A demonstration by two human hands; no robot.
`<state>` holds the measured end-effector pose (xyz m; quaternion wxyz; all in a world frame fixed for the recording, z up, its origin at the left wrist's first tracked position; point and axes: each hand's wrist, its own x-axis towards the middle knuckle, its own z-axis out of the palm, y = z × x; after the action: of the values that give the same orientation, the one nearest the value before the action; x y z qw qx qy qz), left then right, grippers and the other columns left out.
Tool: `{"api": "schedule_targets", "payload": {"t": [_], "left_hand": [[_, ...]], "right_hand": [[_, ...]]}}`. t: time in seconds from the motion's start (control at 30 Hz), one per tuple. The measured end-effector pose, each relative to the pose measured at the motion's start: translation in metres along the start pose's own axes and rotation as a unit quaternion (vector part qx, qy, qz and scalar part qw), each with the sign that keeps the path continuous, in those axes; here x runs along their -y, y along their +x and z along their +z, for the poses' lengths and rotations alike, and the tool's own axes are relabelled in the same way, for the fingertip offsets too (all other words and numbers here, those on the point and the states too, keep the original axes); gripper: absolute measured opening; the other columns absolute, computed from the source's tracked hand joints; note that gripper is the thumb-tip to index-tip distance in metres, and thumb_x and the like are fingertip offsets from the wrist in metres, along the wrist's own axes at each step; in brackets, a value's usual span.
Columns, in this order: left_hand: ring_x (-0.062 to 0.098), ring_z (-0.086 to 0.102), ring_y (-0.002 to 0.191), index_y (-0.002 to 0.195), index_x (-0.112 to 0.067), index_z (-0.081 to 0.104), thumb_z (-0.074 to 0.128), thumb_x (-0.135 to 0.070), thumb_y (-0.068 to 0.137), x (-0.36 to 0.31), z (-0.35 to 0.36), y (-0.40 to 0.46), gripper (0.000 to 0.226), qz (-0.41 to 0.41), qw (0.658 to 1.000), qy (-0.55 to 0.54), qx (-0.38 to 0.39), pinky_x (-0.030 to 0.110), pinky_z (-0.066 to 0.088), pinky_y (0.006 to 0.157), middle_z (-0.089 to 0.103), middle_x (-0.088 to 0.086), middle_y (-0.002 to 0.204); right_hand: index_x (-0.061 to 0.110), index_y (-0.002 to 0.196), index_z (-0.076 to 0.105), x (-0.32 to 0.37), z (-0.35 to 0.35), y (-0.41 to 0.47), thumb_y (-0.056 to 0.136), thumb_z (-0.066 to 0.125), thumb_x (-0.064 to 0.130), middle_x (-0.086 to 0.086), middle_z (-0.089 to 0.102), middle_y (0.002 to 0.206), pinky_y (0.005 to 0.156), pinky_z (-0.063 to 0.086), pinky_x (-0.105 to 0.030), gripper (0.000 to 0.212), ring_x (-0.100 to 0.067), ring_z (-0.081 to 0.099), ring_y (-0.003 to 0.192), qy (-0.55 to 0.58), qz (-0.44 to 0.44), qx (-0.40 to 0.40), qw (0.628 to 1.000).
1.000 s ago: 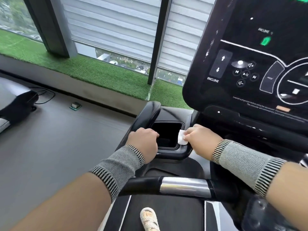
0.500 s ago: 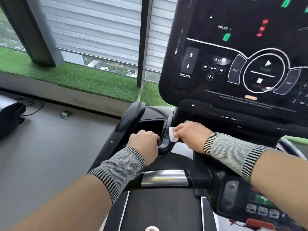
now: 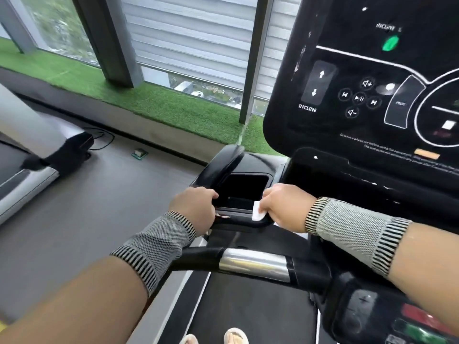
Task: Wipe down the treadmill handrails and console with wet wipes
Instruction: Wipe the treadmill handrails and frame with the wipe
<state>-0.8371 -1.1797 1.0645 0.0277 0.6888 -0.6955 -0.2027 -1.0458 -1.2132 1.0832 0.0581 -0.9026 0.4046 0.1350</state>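
**Wipe on the tray rim, both hands at the cup holder**

Right hand (image 3: 280,207) curled around a folded white wipe (image 3: 257,211), pinching it against the near right corner of the black tray (image 3: 244,189) below the console (image 3: 372,83). Wipe touching the tray's glossy rim, part of it tucked under the fingers. Left hand (image 3: 196,207) wrapped over the tray's left edge, fingers bent down onto the rim, gripping it; thumb side not visible. Grey knit wristbands (image 3: 352,232) with striped cuffs on both wrists.

Console tilted, filling the upper right: dark panel with white INCLINE arrows, a cluster of media buttons, a green lit digit near the top, a round control ring cut off at the right edge. Small print along the bottom too blurred to read.

Handrail (image 3: 253,263) crossing low in the view beneath both forearms, black with a chrome sleeve in the middle, joined at the right to a black block carrying red and green buttons (image 3: 417,324). Belt (image 3: 248,306) below it, two toes of pale shoes (image 3: 234,337) at the bottom edge.

Off to the left, grey floor, part of a second machine (image 3: 37,157) with a cable behind it, a small green floor socket (image 3: 139,153). Strip of artificial grass (image 3: 149,95) along the window, blinds partly lowered above it
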Motion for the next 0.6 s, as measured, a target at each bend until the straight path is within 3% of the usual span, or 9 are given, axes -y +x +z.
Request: {"api": "schedule_targets", "payload": {"t": [0.07,0.2,0.33,0.43,0.6], "left_hand": [[0.020,0.049,0.122,0.132,-0.029,0.054,0.043,-0.015,0.091,0.010,0.003,-0.006,0.045,-0.022,1.000,-0.008,-0.005,0.038,0.042,0.102,0.057,-0.002,0.132],[0.020,0.049,0.120,0.127,-0.029,0.058,0.043,-0.014,0.089,0.021,0.010,-0.020,0.044,-0.043,0.999,-0.001,-0.011,0.038,0.042,0.102,0.059,-0.003,0.127],[0.019,0.045,0.122,0.129,-0.028,0.057,0.041,-0.013,0.090,0.030,0.016,-0.030,0.045,-0.064,0.998,0.003,-0.007,0.039,0.039,0.104,0.055,-0.005,0.132],[0.019,0.043,0.123,0.132,-0.027,0.054,0.043,-0.014,0.090,0.035,0.022,-0.034,0.046,-0.070,0.997,0.011,-0.003,0.038,0.040,0.104,0.053,-0.007,0.135],[0.019,0.040,0.125,0.132,-0.024,0.055,0.044,-0.015,0.089,0.038,0.028,-0.042,0.046,-0.066,0.997,0.021,-0.035,0.036,0.036,0.107,0.043,-0.010,0.144]], "right_hand": [[0.023,0.110,0.069,0.013,-0.002,-0.003,0.093,0.044,0.022,0.002,0.066,0.105,0.089,0.047,-0.030,0.030,-0.019,0.059,0.102,0.042,-0.003,0.005,0.999],[0.009,0.077,0.066,0.022,-0.013,-0.005,0.097,0.041,0.035,0.000,0.067,0.075,0.078,0.048,-0.032,0.041,-0.016,0.061,0.076,0.109,0.015,0.011,0.994],[0.021,0.101,0.071,0.039,-0.010,0.013,0.095,0.049,0.031,0.006,0.069,0.099,0.087,0.043,-0.021,0.026,-0.012,0.062,0.095,0.100,-0.016,-0.013,0.995],[0.023,0.119,0.064,0.060,0.000,0.045,0.094,0.049,0.026,0.001,0.065,0.115,0.094,0.043,-0.027,0.029,-0.019,0.058,0.108,0.087,-0.044,-0.021,0.995],[0.017,0.113,0.065,0.068,0.013,0.069,0.095,0.046,0.018,-0.009,0.060,0.113,0.086,0.047,-0.031,0.026,-0.027,0.057,0.104,0.016,-0.083,-0.028,0.996]]}}
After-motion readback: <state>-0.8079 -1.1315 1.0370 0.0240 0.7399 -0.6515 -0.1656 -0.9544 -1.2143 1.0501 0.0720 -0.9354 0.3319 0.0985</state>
